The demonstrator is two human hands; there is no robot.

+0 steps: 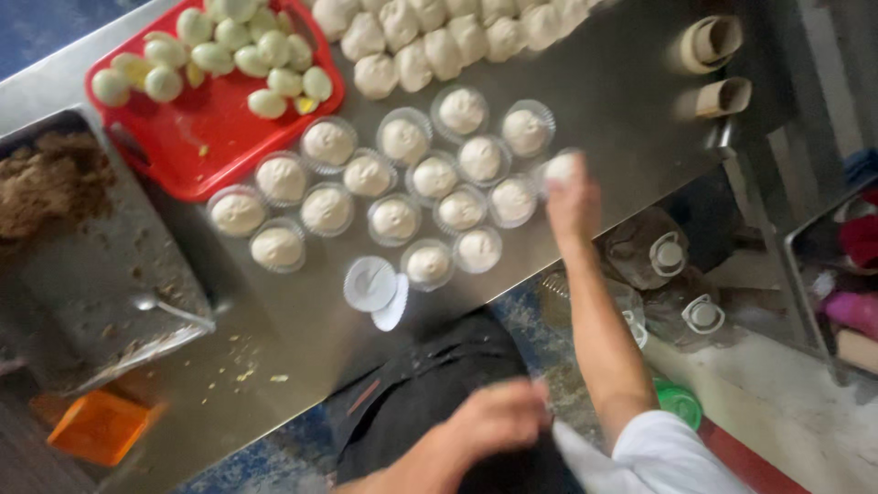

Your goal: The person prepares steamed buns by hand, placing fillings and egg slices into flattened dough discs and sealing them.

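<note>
While the red tray (197,137) of egg balls sits far left, I see my left hand (498,419) curled, blurry, holding what I cannot tell; my right hand (572,197) grips a dough ball (560,166) beside the paper cups (393,220).

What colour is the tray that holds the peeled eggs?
The tray is red; the head view shows it plainly, at the top left beside the dough buns in paper cups.
</note>
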